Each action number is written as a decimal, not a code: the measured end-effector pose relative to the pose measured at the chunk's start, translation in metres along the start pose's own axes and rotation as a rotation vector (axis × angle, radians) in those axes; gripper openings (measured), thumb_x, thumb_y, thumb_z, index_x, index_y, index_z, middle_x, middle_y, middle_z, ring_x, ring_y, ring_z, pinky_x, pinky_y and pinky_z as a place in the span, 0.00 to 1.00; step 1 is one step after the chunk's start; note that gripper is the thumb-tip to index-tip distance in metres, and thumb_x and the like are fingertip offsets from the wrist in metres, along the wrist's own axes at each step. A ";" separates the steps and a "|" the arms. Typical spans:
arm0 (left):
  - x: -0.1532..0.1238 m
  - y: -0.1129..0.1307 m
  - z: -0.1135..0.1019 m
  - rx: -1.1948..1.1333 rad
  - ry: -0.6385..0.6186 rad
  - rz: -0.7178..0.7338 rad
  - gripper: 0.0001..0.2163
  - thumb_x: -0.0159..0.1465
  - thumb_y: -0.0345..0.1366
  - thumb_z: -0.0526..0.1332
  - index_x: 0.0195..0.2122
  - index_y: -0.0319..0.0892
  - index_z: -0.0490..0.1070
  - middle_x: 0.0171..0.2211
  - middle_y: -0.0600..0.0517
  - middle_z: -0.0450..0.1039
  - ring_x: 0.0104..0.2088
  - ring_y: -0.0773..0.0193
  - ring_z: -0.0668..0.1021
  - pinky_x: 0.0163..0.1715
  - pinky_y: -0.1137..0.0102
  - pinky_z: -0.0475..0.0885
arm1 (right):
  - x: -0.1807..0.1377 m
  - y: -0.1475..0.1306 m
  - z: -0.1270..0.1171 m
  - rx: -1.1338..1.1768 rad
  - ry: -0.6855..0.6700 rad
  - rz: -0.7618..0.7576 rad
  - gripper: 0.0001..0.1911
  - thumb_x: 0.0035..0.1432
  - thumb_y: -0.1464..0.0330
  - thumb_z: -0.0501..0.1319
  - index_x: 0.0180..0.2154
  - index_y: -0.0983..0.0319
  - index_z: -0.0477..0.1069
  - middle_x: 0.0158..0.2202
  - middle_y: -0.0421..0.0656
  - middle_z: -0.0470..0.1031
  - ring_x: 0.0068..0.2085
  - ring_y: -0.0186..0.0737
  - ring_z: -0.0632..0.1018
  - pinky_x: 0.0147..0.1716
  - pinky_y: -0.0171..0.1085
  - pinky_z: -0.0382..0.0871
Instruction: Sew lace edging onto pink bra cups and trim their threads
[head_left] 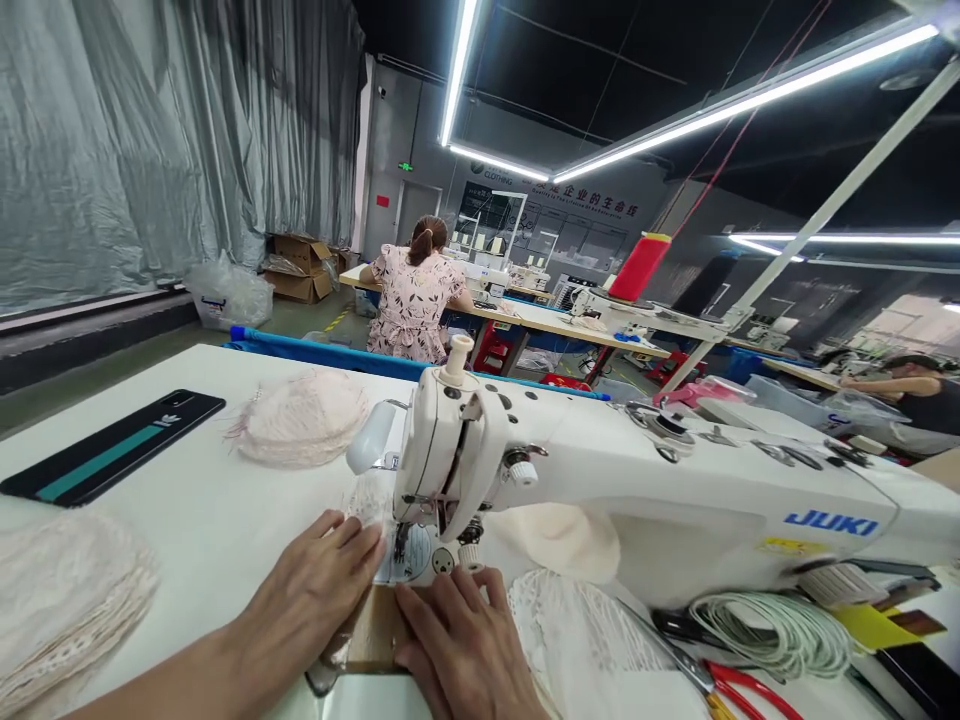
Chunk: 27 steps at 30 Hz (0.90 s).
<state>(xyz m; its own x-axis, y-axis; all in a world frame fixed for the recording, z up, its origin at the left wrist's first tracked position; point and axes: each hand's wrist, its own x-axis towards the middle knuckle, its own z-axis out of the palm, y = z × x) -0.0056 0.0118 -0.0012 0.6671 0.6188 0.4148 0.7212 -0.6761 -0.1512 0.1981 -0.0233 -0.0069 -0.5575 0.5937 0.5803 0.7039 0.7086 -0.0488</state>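
My left hand (322, 580) lies palm down on the machine bed, fingers forward and resting against a piece of white lace fabric (369, 495) left of the needle. Just right of it, my right hand (469, 640) has bent fingers in front of the presser foot (402, 545); whatever is under its fingertips is hidden. The white sewing machine (525, 450) stands over both hands. Beside my right hand lies a gathered white lace piece (577, 625), with a cream cup-shaped piece (559, 535) behind it.
Stacks of lace pieces (304, 418) (67, 600) and a dark phone (112, 445) lie at left. Red-handled scissors (739, 690) and a coil of pale green cord (780, 630) lie at right. A person (416, 290) sits ahead; another (922, 390) works far right.
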 end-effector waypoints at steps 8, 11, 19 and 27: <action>-0.012 0.023 -0.015 0.010 -0.159 -0.139 0.13 0.61 0.21 0.52 0.42 0.41 0.71 0.43 0.47 0.75 0.41 0.56 0.75 0.37 0.65 0.67 | -0.001 -0.003 -0.008 0.047 -0.082 0.021 0.12 0.63 0.66 0.53 0.46 0.62 0.68 0.33 0.45 0.71 0.35 0.44 0.68 0.36 0.42 0.51; -0.009 0.021 -0.036 -0.173 -0.291 -0.234 0.11 0.64 0.26 0.51 0.34 0.44 0.72 0.34 0.52 0.75 0.33 0.59 0.76 0.32 0.67 0.66 | 0.000 -0.002 -0.009 0.075 -0.078 0.017 0.09 0.63 0.67 0.53 0.43 0.62 0.68 0.32 0.44 0.70 0.34 0.44 0.68 0.36 0.42 0.51; 0.029 -0.018 -0.051 -0.375 -0.486 -0.410 0.06 0.55 0.31 0.61 0.35 0.42 0.71 0.29 0.51 0.73 0.32 0.56 0.75 0.28 0.70 0.63 | 0.001 -0.001 -0.015 0.156 -0.036 0.092 0.10 0.66 0.67 0.51 0.40 0.61 0.70 0.30 0.42 0.70 0.33 0.41 0.68 0.37 0.42 0.52; -0.007 0.015 -0.112 -0.561 -0.452 -0.468 0.13 0.61 0.42 0.53 0.22 0.43 0.60 0.30 0.54 0.69 0.32 0.62 0.73 0.31 0.71 0.64 | 0.015 -0.035 -0.055 0.783 -0.364 0.284 0.23 0.53 0.58 0.65 0.49 0.59 0.67 0.44 0.44 0.72 0.45 0.42 0.71 0.43 0.39 0.61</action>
<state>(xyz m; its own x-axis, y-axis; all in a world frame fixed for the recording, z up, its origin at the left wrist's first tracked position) -0.0202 -0.0472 0.0943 0.4207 0.9026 -0.0911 0.8209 -0.3360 0.4617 0.1898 -0.0603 0.0482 -0.6067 0.7752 0.1759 0.4096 0.4945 -0.7666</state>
